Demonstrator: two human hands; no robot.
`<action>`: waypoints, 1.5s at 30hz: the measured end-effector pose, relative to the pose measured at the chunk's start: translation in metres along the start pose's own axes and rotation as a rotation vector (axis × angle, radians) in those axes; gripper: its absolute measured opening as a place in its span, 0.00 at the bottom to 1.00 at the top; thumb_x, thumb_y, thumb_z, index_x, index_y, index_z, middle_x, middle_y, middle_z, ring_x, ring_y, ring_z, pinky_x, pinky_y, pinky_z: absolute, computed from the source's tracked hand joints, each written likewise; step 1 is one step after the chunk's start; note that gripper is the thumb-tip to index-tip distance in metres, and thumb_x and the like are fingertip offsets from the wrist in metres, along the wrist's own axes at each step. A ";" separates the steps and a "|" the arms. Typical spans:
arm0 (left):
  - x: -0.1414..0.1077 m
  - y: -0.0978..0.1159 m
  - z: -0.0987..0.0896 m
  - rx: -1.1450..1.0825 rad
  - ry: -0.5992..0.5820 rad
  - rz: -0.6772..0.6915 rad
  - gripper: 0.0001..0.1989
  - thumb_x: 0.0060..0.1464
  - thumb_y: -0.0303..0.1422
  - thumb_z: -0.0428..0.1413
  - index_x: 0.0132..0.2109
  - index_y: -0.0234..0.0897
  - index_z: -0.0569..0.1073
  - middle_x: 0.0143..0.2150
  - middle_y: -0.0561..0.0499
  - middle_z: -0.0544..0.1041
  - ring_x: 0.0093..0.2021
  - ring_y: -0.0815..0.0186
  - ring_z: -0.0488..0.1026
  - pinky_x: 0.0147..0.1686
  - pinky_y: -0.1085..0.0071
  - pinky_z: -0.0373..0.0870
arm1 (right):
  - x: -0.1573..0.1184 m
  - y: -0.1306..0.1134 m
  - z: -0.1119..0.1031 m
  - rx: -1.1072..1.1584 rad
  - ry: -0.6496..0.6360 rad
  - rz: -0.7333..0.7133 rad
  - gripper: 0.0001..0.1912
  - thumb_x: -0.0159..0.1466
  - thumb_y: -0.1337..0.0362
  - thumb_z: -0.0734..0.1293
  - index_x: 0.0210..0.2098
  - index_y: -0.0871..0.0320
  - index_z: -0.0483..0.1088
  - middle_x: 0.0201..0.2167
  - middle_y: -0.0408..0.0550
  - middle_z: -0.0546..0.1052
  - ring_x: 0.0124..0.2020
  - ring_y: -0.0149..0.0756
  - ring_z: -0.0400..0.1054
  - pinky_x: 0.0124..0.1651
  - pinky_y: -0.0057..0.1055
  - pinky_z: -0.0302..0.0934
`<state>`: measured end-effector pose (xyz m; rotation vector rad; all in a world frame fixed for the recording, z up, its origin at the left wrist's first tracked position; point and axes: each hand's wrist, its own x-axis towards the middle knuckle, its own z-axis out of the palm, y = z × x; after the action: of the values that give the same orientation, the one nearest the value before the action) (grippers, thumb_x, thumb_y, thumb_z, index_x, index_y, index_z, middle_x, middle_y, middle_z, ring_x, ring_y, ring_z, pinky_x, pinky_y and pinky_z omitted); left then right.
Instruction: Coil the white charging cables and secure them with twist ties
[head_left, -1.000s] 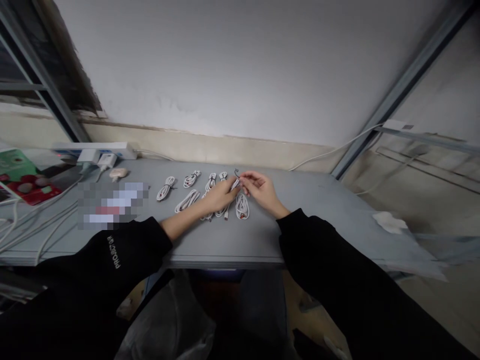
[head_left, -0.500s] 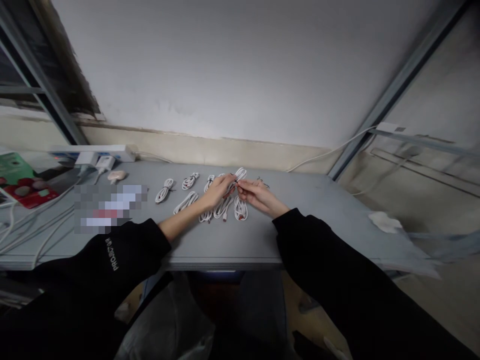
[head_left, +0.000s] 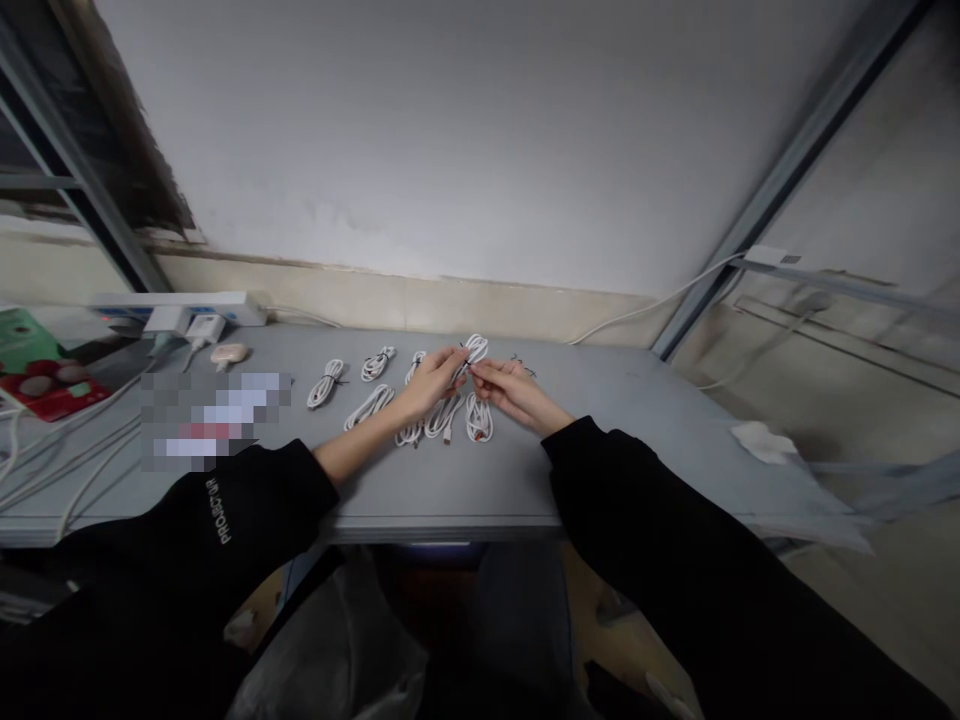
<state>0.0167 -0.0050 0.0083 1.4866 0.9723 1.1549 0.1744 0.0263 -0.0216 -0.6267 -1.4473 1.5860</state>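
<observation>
A coiled white cable (head_left: 475, 349) is held just above the table, in the middle. My left hand (head_left: 436, 380) is closed round its near side, and the cable's far loops stick out past the fingers. A thin black twist tie (head_left: 466, 363) crosses the coil between my hands. My right hand (head_left: 514, 388) pinches at this tie with thumb and forefinger; the exact grip is partly hidden. Below my hands lie other coiled white cables, among them one with a reddish plug (head_left: 479, 418) and one with its plug pointing forward (head_left: 444, 416).
More coiled cables, such as a tied one (head_left: 326, 384), lie to the left. Loose black ties (head_left: 523, 366) are behind my right hand. A power strip (head_left: 251, 308) with chargers stands at the back left, and a crumpled white tissue (head_left: 763, 441) lies at the right.
Both hands stay together at the coil, with small finger movements at the tie. The held coil looks slightly more upright and closer together. The whole view has shifted a little.
</observation>
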 end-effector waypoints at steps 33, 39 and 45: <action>0.001 -0.003 -0.009 -0.233 -0.177 -0.142 0.11 0.58 0.34 0.46 0.30 0.35 0.67 0.12 0.57 0.58 0.10 0.77 0.49 0.12 0.78 0.39 | -0.012 0.003 0.017 -0.908 0.234 -0.934 0.05 0.65 0.63 0.65 0.35 0.55 0.73 0.42 0.50 0.77 0.40 0.36 0.72 0.35 0.33 0.67; -0.001 0.000 -0.006 -0.210 -0.165 -0.081 0.12 0.58 0.33 0.45 0.29 0.35 0.66 0.14 0.56 0.61 0.10 0.77 0.49 0.12 0.78 0.38 | -0.012 0.003 0.019 -0.893 0.231 -0.945 0.04 0.64 0.63 0.66 0.33 0.54 0.73 0.39 0.48 0.78 0.39 0.35 0.73 0.39 0.35 0.69; -0.001 0.000 -0.004 -0.187 0.004 -0.058 0.09 0.58 0.36 0.52 0.35 0.34 0.68 0.19 0.57 0.64 0.12 0.78 0.53 0.13 0.79 0.39 | -0.012 0.003 0.021 -0.866 0.227 -0.865 0.06 0.64 0.62 0.66 0.31 0.55 0.71 0.32 0.46 0.78 0.35 0.35 0.72 0.41 0.37 0.68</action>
<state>0.0128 -0.0050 0.0086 1.2999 0.8797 1.1742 0.1620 0.0055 -0.0229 -0.5015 -1.8451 0.1828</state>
